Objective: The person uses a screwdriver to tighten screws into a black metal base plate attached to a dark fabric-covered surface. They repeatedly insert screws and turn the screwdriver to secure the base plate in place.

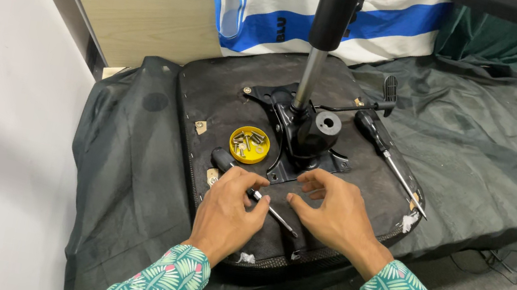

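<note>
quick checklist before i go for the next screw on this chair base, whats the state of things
1. Screwdriver in reach: ok. The left hand rests on the screwdriver lying on the seat underside.
2. Screws at hand: ok. The yellow dish holds several, just beyond the left hand.
3. Right hand free: ok. It is open, fingertips near the mechanism plate.
4. Spare screwdriver: ok, lying to the right on the seat.
5. Gas cylinder upright in the mechanism: ok.
6. Plate screws tight: cannot tell, too small to see.
</note>
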